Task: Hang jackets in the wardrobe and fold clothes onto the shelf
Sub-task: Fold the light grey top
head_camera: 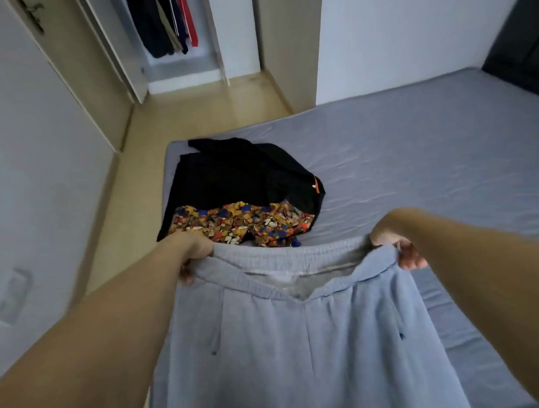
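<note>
Right now a person stands at the side of a bed [417, 169], holding up a pair of pale blue-grey sweatpants [286, 344] by the waistband. The left hand [195, 255] has its fingers curled round the left end of the waistband; the right hand [397, 246] grips the right end in the same way. The sweatpants hang down toward the person, stretched flat between the two hands, with two drawstrings dangling in front.

As for progress, several dark garments and a red one [168, 20] already hang in the open wardrobe [222, 64] at the far end of the room, so the hanging part seems at least partly done. The sweatpants are not yet folded. Two more items lie in a heap on the near corner of the bed, just beyond the hands: a black garment [238, 174] with a small orange tab, and on its near edge a brightly patterned piece [244, 222] in orange, yellow and blue. Both look unfolded.

A strip of pale floor [193, 117] runs from the bed to the wardrobe; nothing lies on it. No shelf can be made out.
</note>
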